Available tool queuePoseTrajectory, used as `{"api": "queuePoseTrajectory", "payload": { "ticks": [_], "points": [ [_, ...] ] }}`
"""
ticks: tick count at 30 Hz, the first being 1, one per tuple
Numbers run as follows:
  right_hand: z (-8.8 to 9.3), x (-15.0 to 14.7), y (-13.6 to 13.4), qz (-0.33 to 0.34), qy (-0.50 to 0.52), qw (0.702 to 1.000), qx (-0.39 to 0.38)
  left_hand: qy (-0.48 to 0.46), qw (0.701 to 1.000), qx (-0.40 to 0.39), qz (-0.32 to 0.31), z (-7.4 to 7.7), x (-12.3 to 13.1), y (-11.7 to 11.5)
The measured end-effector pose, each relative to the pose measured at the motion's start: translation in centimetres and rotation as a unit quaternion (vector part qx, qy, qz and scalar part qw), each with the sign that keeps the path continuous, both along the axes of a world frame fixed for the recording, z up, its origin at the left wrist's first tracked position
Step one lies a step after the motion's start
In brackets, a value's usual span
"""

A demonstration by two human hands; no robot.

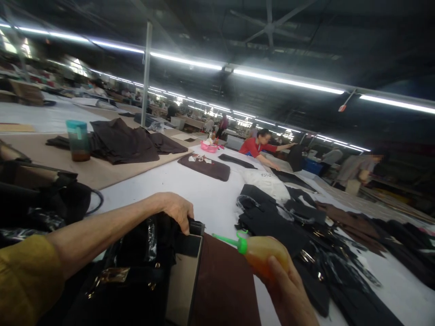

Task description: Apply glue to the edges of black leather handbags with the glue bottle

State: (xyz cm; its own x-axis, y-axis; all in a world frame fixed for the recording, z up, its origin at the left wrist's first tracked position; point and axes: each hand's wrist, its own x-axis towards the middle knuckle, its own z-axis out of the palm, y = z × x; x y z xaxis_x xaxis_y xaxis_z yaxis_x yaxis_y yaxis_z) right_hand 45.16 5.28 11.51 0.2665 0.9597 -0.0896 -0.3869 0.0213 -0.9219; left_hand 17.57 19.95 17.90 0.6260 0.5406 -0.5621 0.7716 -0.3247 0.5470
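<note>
My left hand (176, 209) is curled over the top edge of a dark bag panel (185, 246) that stands against a black handbag (132, 271) with gold fittings. My right hand (288, 290) grips an orange squeeze bottle (267, 253) with a green nozzle that points left towards the panel. A brown fabric piece (226, 285) lies flat under the bottle on the white table (204, 194).
Black and brown cut pieces (306, 226) are spread over the table to the right. A teal cup (79, 140) and a dark brown fabric heap (125, 142) sit on a cardboard sheet at left. A person in red (258, 147) leans over the far end, and other workers are behind.
</note>
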Motion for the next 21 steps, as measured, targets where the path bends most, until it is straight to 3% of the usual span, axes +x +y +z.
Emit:
{"api": "queuePoseTrajectory", "payload": {
  "ticks": [11, 21],
  "points": [
    [-1.0, -0.9, 0.7, -0.009, 0.046, 0.998, -0.046, -0.016, 1.0, -0.001, 0.021, -2.2, -2.0, 0.5],
    [0.3, -2.7, 0.5, 0.009, 0.09, 0.995, -0.05, -0.015, 0.999, -0.016, 0.027, -2.3, -2.1, 0.5]
  ]
}}
